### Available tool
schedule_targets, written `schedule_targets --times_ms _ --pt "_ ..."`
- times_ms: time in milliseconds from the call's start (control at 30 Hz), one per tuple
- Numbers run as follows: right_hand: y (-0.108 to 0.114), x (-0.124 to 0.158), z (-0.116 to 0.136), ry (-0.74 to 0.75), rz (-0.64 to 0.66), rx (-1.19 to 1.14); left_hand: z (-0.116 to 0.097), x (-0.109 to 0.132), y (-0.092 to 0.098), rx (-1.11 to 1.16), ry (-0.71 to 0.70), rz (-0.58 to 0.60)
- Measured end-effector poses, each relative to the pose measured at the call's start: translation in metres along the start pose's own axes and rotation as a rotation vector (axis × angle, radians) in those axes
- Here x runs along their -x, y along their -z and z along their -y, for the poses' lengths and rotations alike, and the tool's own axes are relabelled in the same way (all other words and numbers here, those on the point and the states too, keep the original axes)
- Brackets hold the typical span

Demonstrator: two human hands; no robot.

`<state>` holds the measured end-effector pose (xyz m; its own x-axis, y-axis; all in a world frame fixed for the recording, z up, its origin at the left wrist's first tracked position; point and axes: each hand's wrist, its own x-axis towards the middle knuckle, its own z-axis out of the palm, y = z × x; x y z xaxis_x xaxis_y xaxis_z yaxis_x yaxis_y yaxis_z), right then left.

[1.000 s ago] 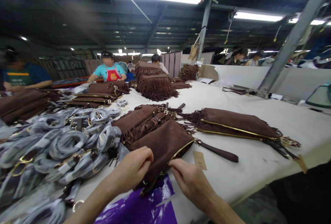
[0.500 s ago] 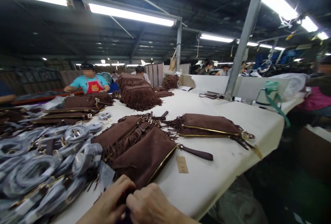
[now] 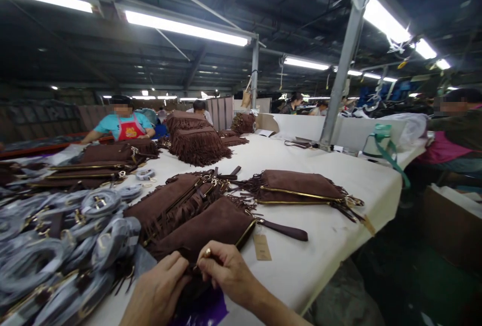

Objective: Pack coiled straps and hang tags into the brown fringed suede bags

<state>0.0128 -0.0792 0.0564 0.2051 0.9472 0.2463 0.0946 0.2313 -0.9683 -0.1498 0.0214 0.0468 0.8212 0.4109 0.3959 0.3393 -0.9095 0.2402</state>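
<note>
A brown suede fringed bag with a gold zipper lies in front of me on the white table. My left hand is closed on the bag's near edge. My right hand pinches a small gold zipper pull at that same corner. A brown wrist strap and a tan paper tag trail from the bag's right end. Purple plastic shows beneath my hands.
More brown fringed bags lie in the table's middle and in stacks farther back. Wrapped coiled straps are heaped at the left. A person in a red apron sits across; another person is at the right. A steel post rises from the table.
My view has swung right and up. Both hands have come together at the bag's near corner, and my right hand now pinches the zipper pull.
</note>
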Motion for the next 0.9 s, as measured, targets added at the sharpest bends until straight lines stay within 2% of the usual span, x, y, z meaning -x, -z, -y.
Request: schedule_targets --times_ms 133,267,333,433,533,600,733,800,900 --pt "0.013 -0.002 -0.001 -0.102 0.036 -0.151 -0.012 -0.005 0.006 0.041 0.107 0.034" --pt "0.014 0.004 -0.004 -0.141 -0.009 -0.131 -0.012 -0.003 0.005 0.213 0.169 0.005" --pt "0.012 0.008 -0.003 -0.118 -0.032 -0.015 -0.010 -0.002 0.004 0.289 0.191 -0.015" --pt "0.009 0.016 0.001 -0.052 -0.046 0.301 -0.008 0.000 0.001 0.349 0.206 -0.044" --pt "-0.001 0.024 0.001 -0.099 -0.063 0.631 -0.009 0.001 -0.003 0.383 0.189 -0.079" --pt "-0.013 0.027 -0.004 -0.125 -0.122 0.726 -0.010 0.000 -0.004 0.393 0.160 -0.101" --pt "-0.037 0.022 -0.025 -0.016 -0.343 0.685 -0.007 0.000 -0.004 0.364 0.102 -0.188" --pt "-0.043 0.015 -0.035 0.065 -0.385 0.627 0.001 0.000 -0.007 0.340 0.049 -0.233" --pt "-0.042 0.009 -0.039 0.168 -0.415 0.582 0.017 0.003 -0.015 0.329 -0.026 -0.233"
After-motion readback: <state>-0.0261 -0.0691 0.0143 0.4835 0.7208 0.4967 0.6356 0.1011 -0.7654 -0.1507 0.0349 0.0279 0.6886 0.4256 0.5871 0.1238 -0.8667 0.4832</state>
